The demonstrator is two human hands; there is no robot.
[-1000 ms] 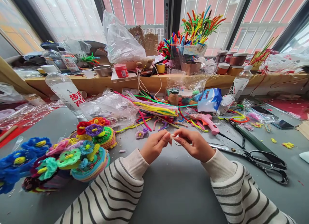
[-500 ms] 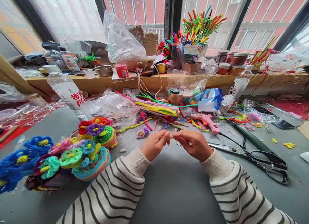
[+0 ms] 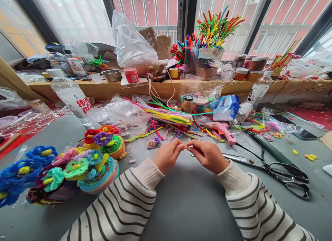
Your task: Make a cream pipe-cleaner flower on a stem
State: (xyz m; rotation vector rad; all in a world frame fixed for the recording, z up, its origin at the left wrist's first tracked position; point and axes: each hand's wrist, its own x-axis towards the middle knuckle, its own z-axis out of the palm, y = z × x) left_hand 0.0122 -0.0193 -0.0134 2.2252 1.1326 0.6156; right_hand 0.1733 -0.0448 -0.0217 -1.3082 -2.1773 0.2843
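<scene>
My left hand (image 3: 168, 155) and my right hand (image 3: 207, 155) meet fingertip to fingertip over the grey table (image 3: 185, 203). Both are closed in a pinch. Whatever lies between the fingers is tiny and mostly covered, so I cannot make out its kind. Just right of my right hand lie long scissors (image 3: 259, 163) with black handles, their blades pointing toward it. Behind the hands is a pile of pipe cleaners (image 3: 169, 114) in yellow, pink and white. A pink glue gun (image 3: 225, 131) rests beyond my right hand. Small fuzzy flowers (image 3: 150, 144) lie past my left hand.
Pipe-cleaner flower pots (image 3: 100, 178) crowd the left side. A tilted water bottle (image 3: 71, 97) stands behind them, near a crumpled plastic bag (image 3: 121, 116). Along the back runs a wooden ledge (image 3: 103, 88) loaded with jars and a bunch of pipe cleaners (image 3: 215, 29). A phone (image 3: 306, 133) lies at right.
My left hand has turned slightly and its fingers have shifted closer to those of my right hand. The fingertips still meet at about the same spot. Other things stay put.
</scene>
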